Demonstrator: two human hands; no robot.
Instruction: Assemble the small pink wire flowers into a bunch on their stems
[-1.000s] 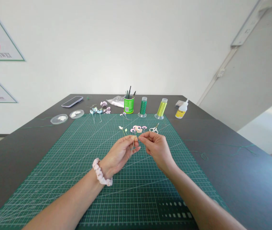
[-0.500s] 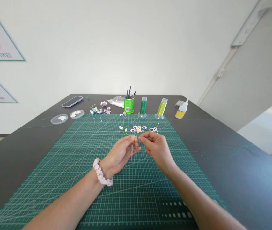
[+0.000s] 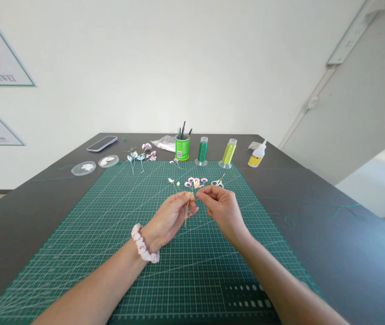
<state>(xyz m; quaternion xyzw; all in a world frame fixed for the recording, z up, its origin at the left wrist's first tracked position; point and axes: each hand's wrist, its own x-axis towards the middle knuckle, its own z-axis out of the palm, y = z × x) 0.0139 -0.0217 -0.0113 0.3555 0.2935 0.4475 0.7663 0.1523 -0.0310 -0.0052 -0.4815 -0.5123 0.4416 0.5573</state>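
Note:
My left hand (image 3: 175, 208), with a pale pink scrunchie (image 3: 145, 246) on its wrist, pinches the thin stems (image 3: 187, 214) of a small flower bunch between thumb and forefinger. Pink and peach flower heads (image 3: 196, 182) show just above the fingertips; the stem ends hang below. Close by on the right, my right hand (image 3: 220, 205) is closed in a pinch on what looks like a fine thread, barely visible, beside the stems. A white flower (image 3: 171, 180) and a small green leaf (image 3: 178, 184) lie just beyond my left hand. Small white-handled scissors (image 3: 218, 183) rest behind my right hand.
A green cutting mat (image 3: 118, 280) covers the table's middle. Behind stand a green can (image 3: 182, 148) of tools, a green thread spool (image 3: 202, 152), a yellow-green spool (image 3: 229, 154) and a glue bottle (image 3: 257, 155). Left are blue flowers (image 3: 140, 157), shallow dishes (image 3: 84, 168) and a phone (image 3: 102, 144).
Both hands stay almost in place, still pinching. The hanging stem ends have swung slightly left. Loose green thread on the table at right has shifted a little.

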